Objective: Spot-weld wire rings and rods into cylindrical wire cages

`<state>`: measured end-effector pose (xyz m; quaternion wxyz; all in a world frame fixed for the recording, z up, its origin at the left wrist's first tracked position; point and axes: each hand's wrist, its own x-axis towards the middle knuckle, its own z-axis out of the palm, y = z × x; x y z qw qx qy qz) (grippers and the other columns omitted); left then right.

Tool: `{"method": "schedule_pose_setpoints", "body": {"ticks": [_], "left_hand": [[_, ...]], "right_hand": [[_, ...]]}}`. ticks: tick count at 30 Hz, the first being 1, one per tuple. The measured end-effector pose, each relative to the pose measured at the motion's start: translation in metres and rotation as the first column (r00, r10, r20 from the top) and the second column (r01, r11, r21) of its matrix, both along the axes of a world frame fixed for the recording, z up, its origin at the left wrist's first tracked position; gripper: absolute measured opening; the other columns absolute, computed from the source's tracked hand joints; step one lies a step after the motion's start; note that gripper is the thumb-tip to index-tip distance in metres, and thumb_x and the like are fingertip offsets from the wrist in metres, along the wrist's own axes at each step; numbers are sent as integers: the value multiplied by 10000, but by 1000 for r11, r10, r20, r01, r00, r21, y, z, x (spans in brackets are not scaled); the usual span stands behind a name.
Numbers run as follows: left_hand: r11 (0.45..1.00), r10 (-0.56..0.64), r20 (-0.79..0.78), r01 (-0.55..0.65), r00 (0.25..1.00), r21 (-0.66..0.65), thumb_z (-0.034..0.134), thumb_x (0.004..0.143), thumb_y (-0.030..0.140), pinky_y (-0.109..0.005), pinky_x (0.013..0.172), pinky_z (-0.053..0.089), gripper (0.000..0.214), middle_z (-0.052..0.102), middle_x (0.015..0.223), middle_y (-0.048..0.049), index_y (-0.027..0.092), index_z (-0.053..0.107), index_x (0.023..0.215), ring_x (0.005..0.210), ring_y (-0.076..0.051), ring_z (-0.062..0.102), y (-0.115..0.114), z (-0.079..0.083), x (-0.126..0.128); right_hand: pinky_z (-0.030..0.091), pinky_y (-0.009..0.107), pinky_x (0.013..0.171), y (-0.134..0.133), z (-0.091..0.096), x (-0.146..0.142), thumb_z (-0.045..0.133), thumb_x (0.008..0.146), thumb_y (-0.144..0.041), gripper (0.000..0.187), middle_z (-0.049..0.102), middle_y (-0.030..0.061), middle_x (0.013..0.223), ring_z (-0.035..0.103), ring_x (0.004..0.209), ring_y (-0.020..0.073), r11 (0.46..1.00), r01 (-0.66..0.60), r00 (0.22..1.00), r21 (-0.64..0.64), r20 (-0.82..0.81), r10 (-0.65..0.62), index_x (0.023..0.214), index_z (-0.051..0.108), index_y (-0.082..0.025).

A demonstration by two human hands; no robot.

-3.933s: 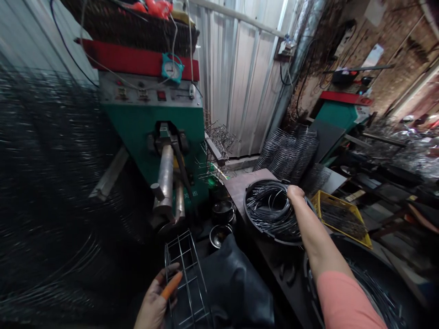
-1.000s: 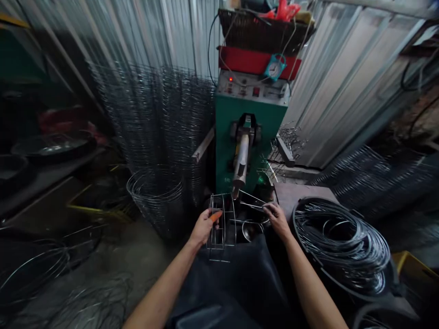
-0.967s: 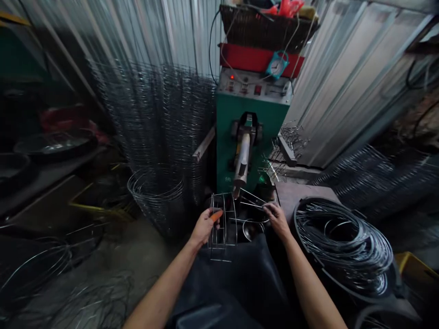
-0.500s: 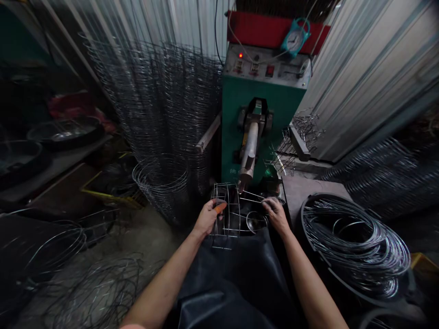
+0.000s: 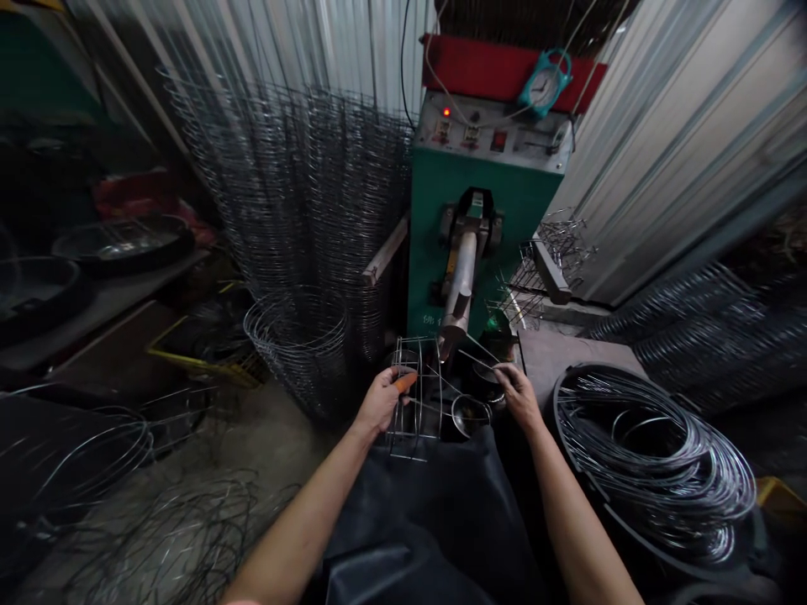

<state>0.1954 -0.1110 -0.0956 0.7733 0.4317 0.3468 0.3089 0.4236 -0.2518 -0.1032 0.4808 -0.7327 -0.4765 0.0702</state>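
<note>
left hand [image 5: 382, 399] was clamped round the near side of the wire frame [image 5: 417, 395], an orange sleeve [image 5: 404, 382] on its thumb. it held the frame upright just below the green machine [image 5: 470, 197]. the frame's top edge sat right at the tip of the machine's grey arm [image 5: 459, 281], and that looked like the reason for the grip: to keep one wire crossing steady at that tip.

right hand [image 5: 520, 393], to the right of the machine's foot, had its fingers pinched together on a thin wire [image 5: 472, 357] that ran back toward the same tip. it seemed to be held against the frame there, though the meeting point was too fine to make out.

a small metal bowl [image 5: 470, 412] sat in front of the machine, between the two hands. a black tub of coiled wire [image 5: 656, 458] lay on the desk [image 5: 555, 357] to the machine's right, within easy reach of the right hand. tall stacks of wire mesh [image 5: 303, 210] stood to its left.

writing: white characters low on the machine's green face, too small to read. a red lamp was lit on its panel [image 5: 498, 134]. a teal clock [image 5: 545, 80] hung above it, its dial unreadable.
</note>
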Motion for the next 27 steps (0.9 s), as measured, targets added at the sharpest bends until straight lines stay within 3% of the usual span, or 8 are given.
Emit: {"method": "schedule_pose_setpoints", "body": {"ticks": [3, 7, 11, 16, 27], "left_hand": [[1000, 5, 9, -5, 1000, 10, 773, 508, 322, -163, 418, 312, 349, 477, 591, 38, 135, 611, 754, 515, -52, 391, 1, -1, -1], [999, 12, -6, -12, 1000, 31, 769, 507, 323, -160, 408, 298, 343, 480, 591, 37, 132, 609, 743, 511, -50, 389, 2, 0, -3], [998, 30, -29, -28, 999, 56, 765, 493, 339, -167, 408, 309, 358, 508, 627, 25, 130, 616, 743, 522, -55, 399, 2, 1, -2], [998, 24, -41, -22, 999, 51, 769, 470, 348, -166, 409, 306, 360, 497, 618, 27, 135, 616, 717, 526, -59, 401, 0, 4, -1], [999, -32, -49, 33, 998, 18, 777, 469, 358, -148, 403, 255, 381, 454, 565, 41, 136, 616, 733, 518, -57, 377, 5, 4, -2]], "right_hand": [[435, 317, 765, -17, -5, 5, 490, 818, -460, 282, 585, 44, 816, 551, 816, 194, 999, 40, 999, -33, 14, -39, 815, 592, -197], [436, 270, 640, -40, -14, 1, 577, 757, -495, 298, 562, 20, 722, 536, 679, 164, 994, 65, 986, -90, 157, -51, 721, 560, -200], [418, 236, 544, -48, -16, -9, 557, 770, -501, 298, 557, -10, 636, 513, 545, 130, 986, 154, 968, -58, 209, -139, 771, 555, -203], [471, 280, 698, -35, -7, -13, 489, 837, -449, 271, 648, 44, 815, 609, 753, 185, 999, 14, 993, 31, 113, -17, 859, 609, -207], [477, 319, 712, -3, -6, -8, 541, 799, -456, 273, 649, 50, 775, 599, 746, 196, 995, -64, 998, 74, 20, 63, 778, 639, -202]]}}
